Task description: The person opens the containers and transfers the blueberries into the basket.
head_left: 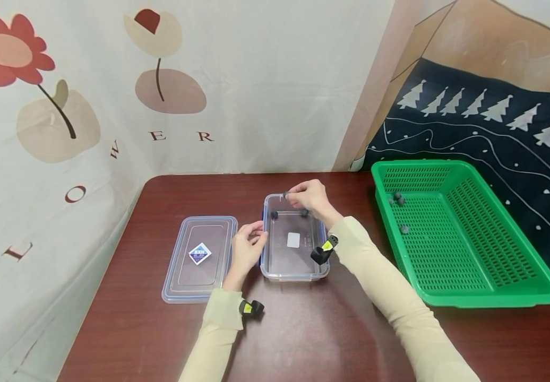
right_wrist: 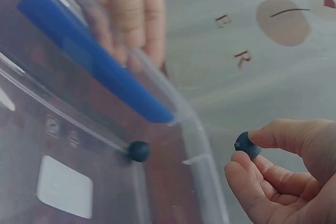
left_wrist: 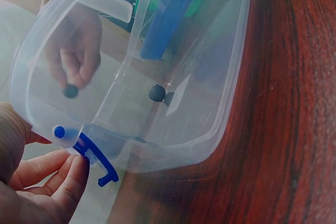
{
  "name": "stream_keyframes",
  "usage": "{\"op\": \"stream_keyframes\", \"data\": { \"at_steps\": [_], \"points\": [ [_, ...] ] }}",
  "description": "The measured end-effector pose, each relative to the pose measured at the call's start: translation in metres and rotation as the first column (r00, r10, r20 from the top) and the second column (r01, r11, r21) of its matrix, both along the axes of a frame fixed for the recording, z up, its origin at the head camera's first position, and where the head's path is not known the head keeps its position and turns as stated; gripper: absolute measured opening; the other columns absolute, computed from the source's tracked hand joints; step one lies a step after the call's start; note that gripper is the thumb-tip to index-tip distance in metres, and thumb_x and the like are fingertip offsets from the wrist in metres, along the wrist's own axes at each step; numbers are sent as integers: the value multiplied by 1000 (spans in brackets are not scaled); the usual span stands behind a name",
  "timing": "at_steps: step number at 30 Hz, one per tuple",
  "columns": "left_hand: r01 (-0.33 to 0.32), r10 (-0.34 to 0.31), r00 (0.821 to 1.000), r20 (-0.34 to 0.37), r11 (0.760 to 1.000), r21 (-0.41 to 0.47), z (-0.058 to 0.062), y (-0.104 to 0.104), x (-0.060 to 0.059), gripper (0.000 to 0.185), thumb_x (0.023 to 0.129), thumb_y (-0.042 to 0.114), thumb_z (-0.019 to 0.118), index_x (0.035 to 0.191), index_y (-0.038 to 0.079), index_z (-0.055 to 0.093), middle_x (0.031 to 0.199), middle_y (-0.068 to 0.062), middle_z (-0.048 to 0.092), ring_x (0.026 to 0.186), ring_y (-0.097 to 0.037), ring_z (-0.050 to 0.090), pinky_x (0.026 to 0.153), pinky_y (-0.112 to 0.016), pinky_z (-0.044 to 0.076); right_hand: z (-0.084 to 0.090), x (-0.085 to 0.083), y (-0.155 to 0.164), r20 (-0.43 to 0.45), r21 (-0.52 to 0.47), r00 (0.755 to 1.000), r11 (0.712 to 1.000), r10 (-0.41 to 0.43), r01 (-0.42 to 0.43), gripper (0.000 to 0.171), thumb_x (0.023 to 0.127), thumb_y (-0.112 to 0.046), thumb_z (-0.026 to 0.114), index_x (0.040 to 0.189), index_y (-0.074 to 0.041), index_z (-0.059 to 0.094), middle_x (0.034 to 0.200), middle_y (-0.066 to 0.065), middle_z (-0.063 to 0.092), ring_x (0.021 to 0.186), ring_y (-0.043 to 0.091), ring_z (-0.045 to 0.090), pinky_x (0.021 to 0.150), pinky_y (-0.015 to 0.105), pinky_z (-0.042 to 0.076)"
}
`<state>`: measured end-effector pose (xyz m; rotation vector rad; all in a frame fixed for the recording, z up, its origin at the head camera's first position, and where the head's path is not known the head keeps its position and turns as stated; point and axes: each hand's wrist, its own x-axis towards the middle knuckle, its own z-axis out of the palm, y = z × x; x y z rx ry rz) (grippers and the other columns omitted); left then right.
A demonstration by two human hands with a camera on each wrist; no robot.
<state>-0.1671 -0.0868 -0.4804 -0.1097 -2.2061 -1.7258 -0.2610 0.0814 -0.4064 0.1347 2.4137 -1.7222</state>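
**A small berry pinched over the clear box**

We are pinching a small dark berry (right_wrist: 247, 144) between the thumb and forefinger of our right hand (head_left: 309, 196), holding it just above the far rim of the clear plastic box (head_left: 320, 233). It looks like a blueberry: light, round, smooth-skinned and soft enough to bruise, so we are judging that a gentle fingertip pinch across its middle is the right hold, with no squeezing. Being round, it will likely roll once it is let go onto the hard floor of the box.

Our left hand (head_left: 248, 248) is resting against the near left wall of the box, fingers curled loosely by the blue latch (left_wrist: 97, 161), steadying it; the box looks thin, stiff and light, so it could slide on the table (head_left: 303, 329) if nudged.

Inside the box, two more berries (head_left: 274, 215) are lying near the far end, well apart from each other. The lid (head_left: 200, 257) is lying flat just to the left of the box. To the right, a green basket (head_left: 490, 297) is holding a few more berries.
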Motion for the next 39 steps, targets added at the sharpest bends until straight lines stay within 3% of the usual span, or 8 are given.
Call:
{"op": "stream_keyframes", "data": {
  "at_steps": [5,12,14,26,31,39],
  "points": [
    [-4,4,1000,2,1000,2,-1,1,-1,26,78,-12,63,104,-16,63,93,-27,61,83,-36,63,77,-32,59,17,1,18,-15,11,1000,1000,1,-1,20,80,-6,71,95,7,68,85,17,70,81,33,68,74,35,60],
    [5,-5,1000,-14,1000,-5,33,6,16,24,77,-18,60,101,-23,59,90,-34,58,81,-44,60,77,-46,57,36,3,49,-13,15,1000,1000,-7,8,28,84,-12,70,106,6,65,101,22,67,90,31,67,81,34,57],
    [4,-5,1000,-13,1000,-15,36,7,17,24,77,-18,59,100,-23,58,90,-34,58,81,-45,60,77,-46,57,41,4,58,-9,15,1000,1000,-20,20,31,85,-13,69,109,5,64,104,22,66,92,29,67,82,33,57],
    [3,-3,1000,-4,1000,-5,39,8,19,25,77,-18,60,101,-23,58,91,-36,58,83,-46,60,79,-48,56,64,15,109,-63,-15,992,994,-113,113,33,86,-12,68,111,8,62,96,15,65,73,11,68,76,25,57],
    [-1,1,1000,-5,1000,-10,38,7,18,25,77,-18,60,101,-23,58,91,-36,58,82,-46,60,78,-48,56,69,22,130,-92,-16,988,992,-122,122,35,88,-12,66,114,10,59,88,6,66,67,3,66,72,20,57],
    [1,-1,1000,-2,1000,-4,38,8,18,25,77,-18,60,101,-23,58,91,-36,58,82,-46,60,78,-48,56,70,33,170,-154,-45,976,988,-156,151,40,86,-14,67,115,12,56,76,-11,64,69,3,66,70,20,58]
  ]
}}
